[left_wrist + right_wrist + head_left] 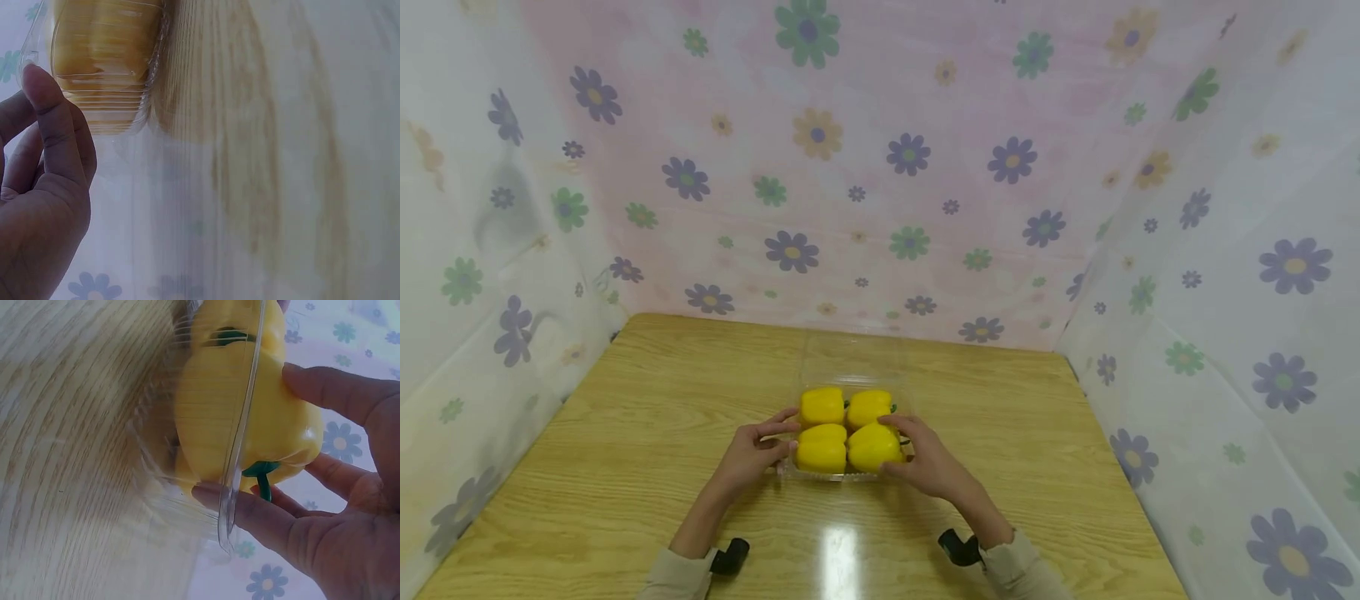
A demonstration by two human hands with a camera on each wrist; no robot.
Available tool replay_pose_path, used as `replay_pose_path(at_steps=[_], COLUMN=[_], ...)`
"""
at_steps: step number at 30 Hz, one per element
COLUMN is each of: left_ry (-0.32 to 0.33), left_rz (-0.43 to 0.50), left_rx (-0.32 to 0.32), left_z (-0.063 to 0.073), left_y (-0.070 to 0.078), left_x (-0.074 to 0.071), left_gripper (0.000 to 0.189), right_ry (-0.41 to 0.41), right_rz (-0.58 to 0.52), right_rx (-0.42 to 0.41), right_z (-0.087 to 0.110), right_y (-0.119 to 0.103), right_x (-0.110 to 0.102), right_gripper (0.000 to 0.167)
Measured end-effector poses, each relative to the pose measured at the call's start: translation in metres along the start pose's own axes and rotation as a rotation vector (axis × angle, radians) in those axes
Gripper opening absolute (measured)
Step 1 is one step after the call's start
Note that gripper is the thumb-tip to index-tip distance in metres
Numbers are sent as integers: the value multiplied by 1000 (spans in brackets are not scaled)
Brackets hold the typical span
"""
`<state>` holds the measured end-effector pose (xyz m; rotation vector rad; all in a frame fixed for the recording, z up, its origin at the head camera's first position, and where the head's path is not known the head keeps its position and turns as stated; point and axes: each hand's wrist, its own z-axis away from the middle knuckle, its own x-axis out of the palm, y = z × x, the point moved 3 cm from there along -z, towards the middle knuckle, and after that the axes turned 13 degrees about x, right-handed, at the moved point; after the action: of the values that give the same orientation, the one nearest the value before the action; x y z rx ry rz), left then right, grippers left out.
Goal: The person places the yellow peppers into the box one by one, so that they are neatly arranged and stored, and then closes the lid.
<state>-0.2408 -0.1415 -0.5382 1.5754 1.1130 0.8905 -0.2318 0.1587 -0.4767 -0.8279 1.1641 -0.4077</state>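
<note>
Four yellow bell peppers in two rows fill a clear plastic clamshell container (846,477) on the table. My right hand (936,462) grips the near right bell pepper (874,448); in the right wrist view the thumb presses one side of it, and a finger reaches past the container's rim (240,450) beside its green stem (264,484). At the container's left side, my left hand (752,450) rests its fingertips by the near left bell pepper (822,450). In the left wrist view its thumb (47,94) lies against the rim, other fingers bent behind.
The container's clear lid (853,358) lies folded back toward the far edge of the wooden table (625,433). Flower-patterned cloth (880,200) hangs behind the table and along both sides. A dark wrist camera (958,547) sits at each sleeve.
</note>
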Motion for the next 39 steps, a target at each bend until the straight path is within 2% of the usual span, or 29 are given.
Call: replay_pose_path(at_steps=[9,14,26,33,39], left_ry=[-10,-9,-12,-8,-13], left_rz=[1,-28,-31,-11,-15], left_rx=[1,7,12,7,-1], left_z=[-1,-1,-4,-2,0], left_y=[0,0,0,0,1], left_x=[0,-2,-2,-2,-1], left_gripper=[41,40,41,40,40], right_ry=[9,-9,-74,-157,-147], right_rz=[26,-3,10,-26,-70], right_rx=[21,17,5,-35,1], right_z=[0,0,-8,-9,-8], right_y=[-3,-1,7,11,9], right_x=[0,0,-3,-3,-2], right_gripper=[53,51,49,51,51])
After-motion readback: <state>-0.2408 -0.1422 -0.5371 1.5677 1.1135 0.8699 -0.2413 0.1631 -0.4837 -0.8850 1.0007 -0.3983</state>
